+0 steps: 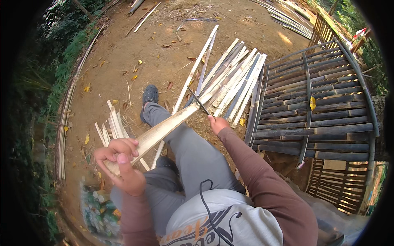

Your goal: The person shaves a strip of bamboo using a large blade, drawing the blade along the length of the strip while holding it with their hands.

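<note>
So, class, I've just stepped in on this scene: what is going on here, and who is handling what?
A seated person grips the near end of a long split bamboo strip in the left hand. The right hand holds a dark blade against the strip farther along. More pale strips lie piled on the bare dirt ahead, beside a dark slatted bamboo platform. One leg stretches forward, shoe on the ground.

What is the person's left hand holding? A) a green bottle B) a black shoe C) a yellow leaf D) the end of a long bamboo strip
D: the left hand grips the near end of the bamboo strip, while the right hand holds a knife against it.
</note>
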`<state>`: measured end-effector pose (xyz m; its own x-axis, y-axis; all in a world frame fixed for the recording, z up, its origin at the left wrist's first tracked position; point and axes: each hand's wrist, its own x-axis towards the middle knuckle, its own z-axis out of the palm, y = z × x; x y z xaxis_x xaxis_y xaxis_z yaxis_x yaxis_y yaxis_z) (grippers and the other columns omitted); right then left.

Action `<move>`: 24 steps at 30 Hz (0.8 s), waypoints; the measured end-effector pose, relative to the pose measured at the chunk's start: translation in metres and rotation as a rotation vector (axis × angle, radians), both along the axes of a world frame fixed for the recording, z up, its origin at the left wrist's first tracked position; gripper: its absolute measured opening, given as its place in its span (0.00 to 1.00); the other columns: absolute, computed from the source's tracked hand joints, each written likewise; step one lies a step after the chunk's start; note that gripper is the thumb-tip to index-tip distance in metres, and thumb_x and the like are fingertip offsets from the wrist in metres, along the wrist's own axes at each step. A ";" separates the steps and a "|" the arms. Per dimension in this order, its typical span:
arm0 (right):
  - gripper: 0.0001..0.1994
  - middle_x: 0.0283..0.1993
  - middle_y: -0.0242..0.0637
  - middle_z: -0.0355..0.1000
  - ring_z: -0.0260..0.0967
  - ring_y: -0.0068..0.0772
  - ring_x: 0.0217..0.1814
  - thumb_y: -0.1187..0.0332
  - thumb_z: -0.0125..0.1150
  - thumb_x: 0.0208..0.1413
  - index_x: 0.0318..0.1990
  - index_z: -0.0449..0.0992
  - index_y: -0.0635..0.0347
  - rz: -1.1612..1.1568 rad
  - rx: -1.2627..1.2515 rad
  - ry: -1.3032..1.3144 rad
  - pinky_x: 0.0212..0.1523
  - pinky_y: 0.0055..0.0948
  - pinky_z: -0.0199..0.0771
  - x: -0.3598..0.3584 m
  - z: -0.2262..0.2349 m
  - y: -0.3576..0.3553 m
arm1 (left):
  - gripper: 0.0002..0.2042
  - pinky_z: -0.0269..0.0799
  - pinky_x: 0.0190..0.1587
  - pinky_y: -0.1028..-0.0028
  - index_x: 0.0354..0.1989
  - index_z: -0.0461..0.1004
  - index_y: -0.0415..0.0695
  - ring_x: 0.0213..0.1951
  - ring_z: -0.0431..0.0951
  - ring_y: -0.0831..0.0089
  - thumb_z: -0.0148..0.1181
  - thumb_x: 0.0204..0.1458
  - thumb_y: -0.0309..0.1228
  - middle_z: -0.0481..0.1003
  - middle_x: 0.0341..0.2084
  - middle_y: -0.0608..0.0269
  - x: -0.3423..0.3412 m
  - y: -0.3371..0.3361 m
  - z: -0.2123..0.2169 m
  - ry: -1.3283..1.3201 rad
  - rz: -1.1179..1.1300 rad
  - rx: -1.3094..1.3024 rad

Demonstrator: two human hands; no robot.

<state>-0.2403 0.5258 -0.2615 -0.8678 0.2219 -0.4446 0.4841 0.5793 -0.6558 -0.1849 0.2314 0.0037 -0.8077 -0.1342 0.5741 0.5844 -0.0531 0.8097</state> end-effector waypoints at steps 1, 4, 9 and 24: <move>0.32 0.37 0.60 0.79 0.78 0.63 0.43 0.43 0.44 0.75 0.40 0.82 0.68 0.014 -0.038 0.054 0.49 0.54 0.75 0.005 0.004 -0.006 | 0.14 0.73 0.56 0.53 0.47 0.53 0.48 0.35 0.69 0.69 0.56 0.64 0.30 0.65 0.30 0.60 0.001 0.000 -0.001 0.018 -0.036 -0.071; 0.31 0.34 0.61 0.78 0.77 0.64 0.39 0.44 0.45 0.75 0.36 0.80 0.67 0.084 -0.079 0.224 0.46 0.55 0.73 0.032 0.051 -0.032 | 0.15 0.70 0.60 0.52 0.50 0.54 0.49 0.39 0.69 0.69 0.56 0.65 0.27 0.67 0.35 0.60 0.003 0.001 0.001 0.064 -0.097 -0.102; 0.29 0.34 0.59 0.78 0.77 0.63 0.39 0.45 0.47 0.75 0.38 0.81 0.65 0.071 -0.005 0.293 0.45 0.54 0.74 0.033 0.045 -0.022 | 0.15 0.69 0.62 0.52 0.52 0.53 0.50 0.42 0.69 0.69 0.55 0.68 0.27 0.66 0.37 0.59 0.002 0.002 0.005 0.025 -0.089 -0.175; 0.31 0.39 0.62 0.80 0.78 0.65 0.42 0.44 0.45 0.75 0.42 0.82 0.67 0.140 0.088 0.246 0.49 0.57 0.76 0.027 0.017 -0.026 | 0.12 0.70 0.63 0.53 0.49 0.52 0.49 0.40 0.69 0.70 0.51 0.70 0.23 0.64 0.34 0.61 -0.010 -0.026 -0.009 -0.064 0.066 -0.120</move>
<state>-0.2135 0.4998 -0.2448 -0.9719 0.1211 -0.2018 0.2287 0.6891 -0.6877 -0.1954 0.2052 -0.0052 -0.8346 -0.1219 0.5373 0.5308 0.0833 0.8434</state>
